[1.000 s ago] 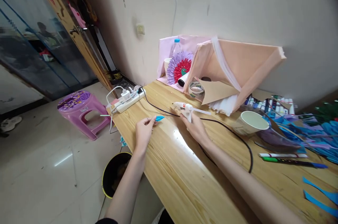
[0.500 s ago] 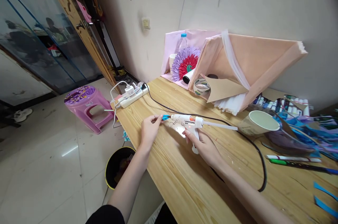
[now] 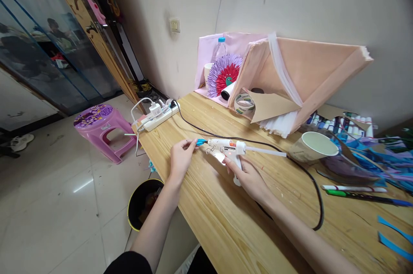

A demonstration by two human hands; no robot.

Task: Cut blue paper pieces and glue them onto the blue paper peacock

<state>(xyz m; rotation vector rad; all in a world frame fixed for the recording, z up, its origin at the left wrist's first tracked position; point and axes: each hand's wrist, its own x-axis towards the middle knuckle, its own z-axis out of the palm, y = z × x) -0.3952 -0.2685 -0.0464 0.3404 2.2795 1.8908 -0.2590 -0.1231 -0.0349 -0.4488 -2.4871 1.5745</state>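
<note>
Between the fingertips of my left hand (image 3: 181,156) is a small blue strip (image 3: 201,141), pinched near the left side of the table. My right hand (image 3: 247,176) is wrapped round the handle of a white hot glue gun (image 3: 226,146), whose nozzle points left at the blue strip. Whether nozzle and strip touch is too small to tell. A translucent glue stick (image 3: 266,151) juts out of the back of the gun. The gun's wire stand hangs under its barrel, just above the wooden table (image 3: 213,213).
A black cable (image 3: 318,183) loops behind and right of my right hand. A paper cup (image 3: 314,146), pens (image 3: 358,196) and blue scraps (image 3: 395,246) lie right. Pink boxes (image 3: 309,67) stand against the wall. A power strip (image 3: 159,117) sits at the left edge, a bin (image 3: 137,205) below.
The whole view has shifted slightly. Both hands keep their holds, and the glue gun stays by the blue strip.
</note>
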